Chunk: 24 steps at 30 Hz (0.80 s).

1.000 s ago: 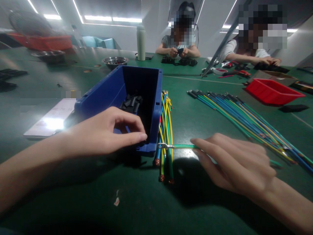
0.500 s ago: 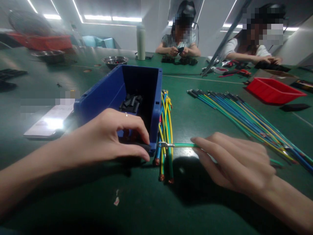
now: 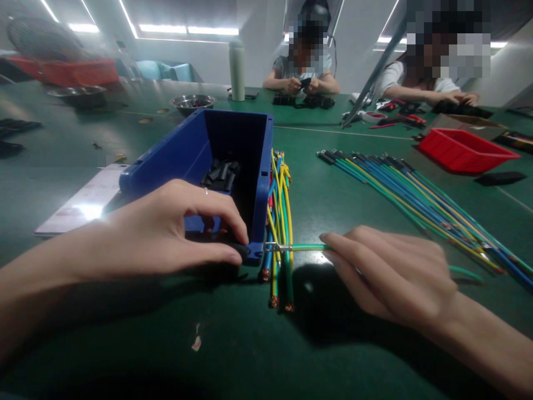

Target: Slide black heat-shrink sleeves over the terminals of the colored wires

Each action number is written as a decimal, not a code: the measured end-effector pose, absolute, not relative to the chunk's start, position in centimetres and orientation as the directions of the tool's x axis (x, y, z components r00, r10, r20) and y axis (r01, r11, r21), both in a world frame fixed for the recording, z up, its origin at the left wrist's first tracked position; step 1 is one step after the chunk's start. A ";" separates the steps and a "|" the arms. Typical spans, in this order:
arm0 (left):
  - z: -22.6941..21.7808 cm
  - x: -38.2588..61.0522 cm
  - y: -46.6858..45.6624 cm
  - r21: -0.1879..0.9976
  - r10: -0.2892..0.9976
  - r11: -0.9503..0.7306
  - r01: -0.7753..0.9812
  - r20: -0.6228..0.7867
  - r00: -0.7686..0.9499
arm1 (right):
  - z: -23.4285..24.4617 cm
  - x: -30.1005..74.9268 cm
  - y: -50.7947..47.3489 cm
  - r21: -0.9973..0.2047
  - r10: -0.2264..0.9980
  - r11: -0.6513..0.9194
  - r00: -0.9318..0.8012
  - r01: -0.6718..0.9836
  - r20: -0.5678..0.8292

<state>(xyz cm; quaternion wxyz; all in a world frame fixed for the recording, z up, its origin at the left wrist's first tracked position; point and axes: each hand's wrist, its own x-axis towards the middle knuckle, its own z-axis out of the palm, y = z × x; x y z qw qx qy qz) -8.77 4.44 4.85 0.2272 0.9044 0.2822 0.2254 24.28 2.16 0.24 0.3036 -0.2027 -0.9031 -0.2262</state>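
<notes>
My left hand (image 3: 187,230) is closed, pinching a short black tube (image 3: 235,249) between thumb and fingers at the front of a blue bin (image 3: 162,150). More black tube pieces (image 3: 222,174) lie inside that bin. In my right hand (image 3: 391,266), closed, is a green-and-yellow wire (image 3: 308,247); a metal terminal (image 3: 277,247) on its end points left at the tube, with a small gap between them. Beneath the terminal lies a bundle of yellow, green and blue wires (image 3: 287,222) with bare copper ends, alongside the bin.
A spread of wires with black-sleeved ends (image 3: 400,194) lies to the right. Beyond it stands a red tray (image 3: 466,150). A paper sheet (image 3: 79,200) is left of the bin. Behind are a metal bowl (image 3: 194,104), a bottle (image 3: 237,72) and two people working.
The view has shifted slightly. Both hands keep their grips, and the terminal still sits just right of the black tube.
</notes>
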 end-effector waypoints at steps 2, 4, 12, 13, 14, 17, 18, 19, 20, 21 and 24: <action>4.9 -8.7 4.3 0.519 0.602 -0.755 0.400 0.307 0.737 | 0.1 24.2 2.1 0.272 0.241 0.820 -0.734 0.504 0.635; 4.9 -8.4 4.0 0.500 0.586 -0.775 0.387 0.337 0.737 | 0.1 24.2 2.0 0.267 0.253 0.820 -0.739 0.506 0.625; 4.5 -7.4 2.8 0.392 0.548 -0.833 0.391 0.483 0.683 | 0.2 24.2 1.9 0.283 0.249 0.804 -0.730 0.522 0.637; 4.4 -7.4 2.8 0.380 0.544 -0.836 0.396 0.487 0.683 | 0.2 24.2 1.8 0.285 0.247 0.803 -0.728 0.523 0.640; 4.3 -7.5 2.8 0.369 0.542 -0.839 0.401 0.488 0.684 | 0.2 24.2 1.8 0.284 0.247 0.802 -0.725 0.525 0.643; 4.0 -7.6 2.8 0.340 0.530 -0.847 0.408 0.486 0.694 | 0.2 24.1 1.8 0.283 0.248 0.799 -0.719 0.531 0.649; 3.9 -7.6 2.8 0.332 0.528 -0.849 0.412 0.490 0.693 | 0.2 24.1 1.8 0.285 0.250 0.796 -0.718 0.534 0.649; 3.8 -7.6 2.8 0.322 0.526 -0.851 0.415 0.494 0.692 | 0.2 24.0 1.8 0.286 0.253 0.792 -0.717 0.539 0.649; 3.7 -7.6 2.7 0.310 0.520 -0.854 0.418 0.505 0.689 | 0.3 24.0 1.8 0.288 0.256 0.787 -0.715 0.545 0.651; 3.7 -7.6 2.7 0.298 0.519 -0.855 0.425 0.512 0.684 | 0.3 23.9 1.8 0.291 0.258 0.783 -0.713 0.549 0.652; 3.6 -7.5 2.5 0.274 0.524 -0.850 0.450 0.524 0.672 | 0.4 24.0 1.9 0.299 0.254 0.777 -0.710 0.555 0.657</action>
